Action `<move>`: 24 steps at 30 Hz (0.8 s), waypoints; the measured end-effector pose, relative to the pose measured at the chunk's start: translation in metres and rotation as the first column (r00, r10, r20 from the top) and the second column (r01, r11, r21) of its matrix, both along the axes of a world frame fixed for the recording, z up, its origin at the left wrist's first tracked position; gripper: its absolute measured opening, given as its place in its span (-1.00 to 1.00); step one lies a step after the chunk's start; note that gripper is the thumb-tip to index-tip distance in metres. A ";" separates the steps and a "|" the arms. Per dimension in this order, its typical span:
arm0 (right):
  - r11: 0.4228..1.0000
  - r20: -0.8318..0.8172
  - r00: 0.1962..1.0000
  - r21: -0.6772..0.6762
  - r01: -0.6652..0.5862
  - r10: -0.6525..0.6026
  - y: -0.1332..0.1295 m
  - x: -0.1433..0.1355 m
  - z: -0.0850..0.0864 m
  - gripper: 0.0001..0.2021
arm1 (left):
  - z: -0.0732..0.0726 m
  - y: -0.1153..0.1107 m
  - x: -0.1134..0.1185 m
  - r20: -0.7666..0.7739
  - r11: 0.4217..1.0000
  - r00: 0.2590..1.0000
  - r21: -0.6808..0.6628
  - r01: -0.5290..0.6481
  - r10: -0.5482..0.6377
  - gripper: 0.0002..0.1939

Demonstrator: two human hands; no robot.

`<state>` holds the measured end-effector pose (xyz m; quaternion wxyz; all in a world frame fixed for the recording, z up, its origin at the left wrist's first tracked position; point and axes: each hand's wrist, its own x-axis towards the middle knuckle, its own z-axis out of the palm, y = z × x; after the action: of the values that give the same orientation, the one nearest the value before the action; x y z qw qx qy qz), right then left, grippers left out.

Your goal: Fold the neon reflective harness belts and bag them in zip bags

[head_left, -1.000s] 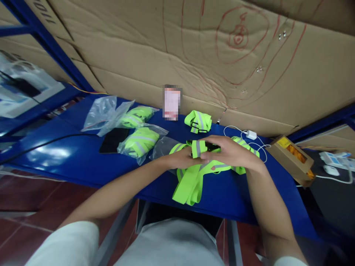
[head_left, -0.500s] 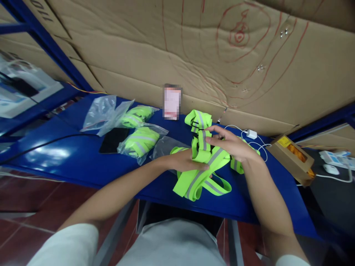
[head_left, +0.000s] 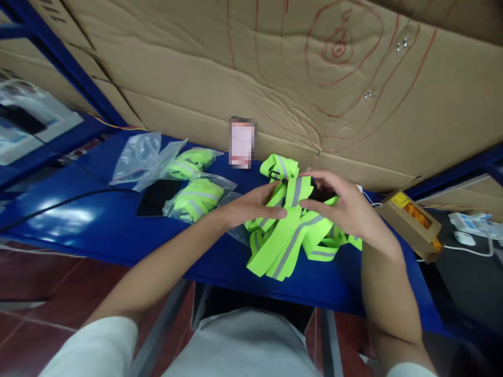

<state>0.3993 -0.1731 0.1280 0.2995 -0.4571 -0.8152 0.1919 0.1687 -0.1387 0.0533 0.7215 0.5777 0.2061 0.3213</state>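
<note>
A loose bundle of neon yellow-green reflective straps (head_left: pixel 293 230) with grey stripes and some black fittings lies in front of me. My left hand (head_left: pixel 257 206) grips it from the left, its thumb on top and its other fingers hidden underneath. From the right, my right hand (head_left: pixel 346 204) closes round a folded part of the straps between thumb and fingers. A rolled end (head_left: pixel 281 166) sits just beyond my hands. Loops hang below them and toward the right, close to the blue table (head_left: pixel 243 272).
Two clear bags of folded green straps (head_left: pixel 198 199) lie left, beside empty plastic bags (head_left: pixel 137 157) and a black flat object (head_left: pixel 151 199). A blurred card (head_left: pixel 242 144) leans on the cardboard wall (head_left: pixel 176 63). A brown box (head_left: pixel 412 222) and white cable stand right.
My right hand has moved lower and to the right, and its fingers have come round the straps. My left hand has slid up slightly. The lower loops have shifted and spread rightward.
</note>
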 end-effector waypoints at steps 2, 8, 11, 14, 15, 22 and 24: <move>0.996 0.068 0.995 0.044 -0.076 0.073 -0.005 -0.005 -0.001 -0.63 | 0.000 0.001 0.003 -0.001 0.996 0.997 0.042 -0.082 0.082 -0.23; 0.961 0.111 0.980 0.205 -0.183 0.163 0.004 -0.019 -0.017 -0.70 | -0.012 0.001 0.012 -0.159 0.990 0.977 -0.006 -0.143 0.140 -0.53; 0.967 0.055 0.982 0.176 -0.185 0.178 0.008 -0.018 -0.019 -0.69 | -0.015 0.001 0.010 -0.113 0.991 0.989 -0.082 -0.106 0.097 -0.60; 0.984 0.005 0.984 -0.003 -0.178 0.178 0.012 -0.011 -0.019 -0.38 | -0.011 0.000 0.008 -0.058 0.966 0.978 -0.157 -0.206 0.199 -0.56; 0.983 -0.007 0.986 -0.085 -0.165 0.165 0.013 -0.008 -0.019 -0.27 | -0.009 -0.001 0.008 -0.021 0.958 0.975 -0.183 -0.220 0.220 -0.54; 0.970 -0.161 0.987 -0.241 -0.028 -0.012 0.021 -0.012 -0.039 -0.52 | -0.013 0.000 0.015 0.170 0.940 0.946 -0.254 -0.228 0.276 -0.37; 0.986 -0.128 0.992 -0.162 -0.038 0.017 0.020 -0.016 -0.041 -0.56 | -0.018 0.002 0.014 0.170 0.935 0.938 -0.244 -0.256 0.301 -0.38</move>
<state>0.3831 -0.1533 0.0872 0.3092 -0.4558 -0.7823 0.2908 0.1832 -0.1363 0.0356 0.7447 0.4235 0.2450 0.4539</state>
